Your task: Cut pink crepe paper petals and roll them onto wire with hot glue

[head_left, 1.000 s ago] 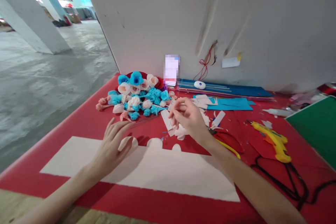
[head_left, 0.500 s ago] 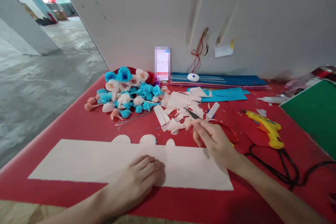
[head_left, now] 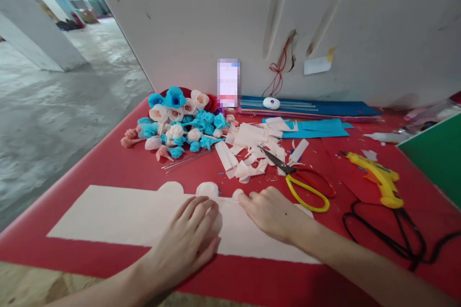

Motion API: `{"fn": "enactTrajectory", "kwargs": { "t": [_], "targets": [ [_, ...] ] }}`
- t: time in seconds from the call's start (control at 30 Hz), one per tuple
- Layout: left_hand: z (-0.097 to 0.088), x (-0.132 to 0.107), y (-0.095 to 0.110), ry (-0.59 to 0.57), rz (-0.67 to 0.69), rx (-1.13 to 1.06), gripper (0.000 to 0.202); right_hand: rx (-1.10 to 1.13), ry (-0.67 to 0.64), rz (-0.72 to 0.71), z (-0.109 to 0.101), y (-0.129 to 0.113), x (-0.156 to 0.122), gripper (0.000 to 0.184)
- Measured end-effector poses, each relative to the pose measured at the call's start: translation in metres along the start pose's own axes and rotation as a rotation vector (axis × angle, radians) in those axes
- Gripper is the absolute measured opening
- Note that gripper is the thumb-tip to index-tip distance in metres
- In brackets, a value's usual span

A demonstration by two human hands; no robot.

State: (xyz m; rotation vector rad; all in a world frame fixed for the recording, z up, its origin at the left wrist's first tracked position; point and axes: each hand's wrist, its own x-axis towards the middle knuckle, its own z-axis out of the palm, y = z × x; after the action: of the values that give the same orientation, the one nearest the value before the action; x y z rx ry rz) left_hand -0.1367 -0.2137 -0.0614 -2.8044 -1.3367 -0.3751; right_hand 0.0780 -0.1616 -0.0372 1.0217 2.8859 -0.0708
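A long pale pink paper strip (head_left: 118,216) lies across the front of the red table. My left hand (head_left: 196,223) rests on its middle, palm down, with the fingers stretched out. Curled at the strip's upper edge, my right hand (head_left: 270,211) has its fingers closed on the paper; its thumb is hidden. Rounded pale pieces show past that edge: a wide one (head_left: 171,187), another (head_left: 208,188) with a blue speck, and a small one (head_left: 237,194) beside my right fingertips. Scissors (head_left: 288,169) with one yellow and one red handle lie just beyond my right hand, touched by neither hand.
Blue, white and pink paper flowers (head_left: 180,127) crowd the back left. Pale paper scraps (head_left: 248,146) lie mid-table, near blue sheets (head_left: 313,128). A yellow glue gun (head_left: 383,180) with a black cord and a green board (head_left: 435,158) are at right. A phone (head_left: 228,82) leans on the wall.
My right hand has let go of the scissors, leaving them on the table, and moved left and toward me to the strip's upper edge. My left hand has shifted slightly left, its fingers straighter.
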Motion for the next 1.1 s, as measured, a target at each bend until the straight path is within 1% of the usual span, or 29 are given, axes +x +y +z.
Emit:
{"fn": "enactTrajectory", "kwargs": {
  "t": [0.1,0.23,0.3,0.4,0.53,0.63,0.7,0.77,0.87,0.93,1.0,1.1],
  "targets": [
    [0.0,-0.001,0.0,-0.002,-0.001,0.015,0.038,-0.057,-0.009,0.024,0.006,-0.001,-0.001,0.023],
    [0.0,-0.001,0.0,0.006,0.002,0.017,0.037,-0.127,0.001,0.205,0.009,-0.002,-0.003,0.026],
    [0.0,0.0,0.0,0.012,0.007,0.024,0.038,-0.121,0.008,0.263,0.008,-0.002,-0.004,0.027],
    [0.0,0.0,0.001,0.011,0.013,0.023,0.039,-0.056,0.021,0.307,0.005,0.001,-0.004,0.023],
    [-0.009,0.0,-0.003,-0.051,-0.01,0.001,0.034,0.105,0.048,0.386,0.001,0.01,-0.007,0.016],
    [-0.017,0.008,-0.01,-0.103,0.011,-0.05,0.026,0.273,0.094,0.463,0.0,0.015,-0.014,0.025],
    [-0.019,0.019,-0.015,-0.086,0.057,-0.101,0.024,0.402,0.125,0.497,0.002,0.015,-0.02,0.028],
    [-0.017,0.035,-0.019,-0.048,0.104,-0.154,0.024,0.535,0.147,0.517,0.006,0.011,-0.026,0.03],
    [-0.008,0.058,-0.023,-0.057,0.142,-0.207,0.025,0.715,0.172,0.544,0.013,0.005,-0.031,0.035],
    [-0.002,0.069,-0.025,-0.052,0.148,-0.218,0.024,0.817,0.192,0.56,0.018,0.004,-0.033,0.037],
    [0.002,0.073,-0.027,-0.044,0.139,-0.226,0.021,0.907,0.211,0.575,0.02,0.004,-0.033,0.039],
    [0.005,0.07,-0.029,-0.002,0.108,-0.252,0.019,1.027,0.229,0.593,0.023,0.007,-0.033,0.039]
  ]
}}
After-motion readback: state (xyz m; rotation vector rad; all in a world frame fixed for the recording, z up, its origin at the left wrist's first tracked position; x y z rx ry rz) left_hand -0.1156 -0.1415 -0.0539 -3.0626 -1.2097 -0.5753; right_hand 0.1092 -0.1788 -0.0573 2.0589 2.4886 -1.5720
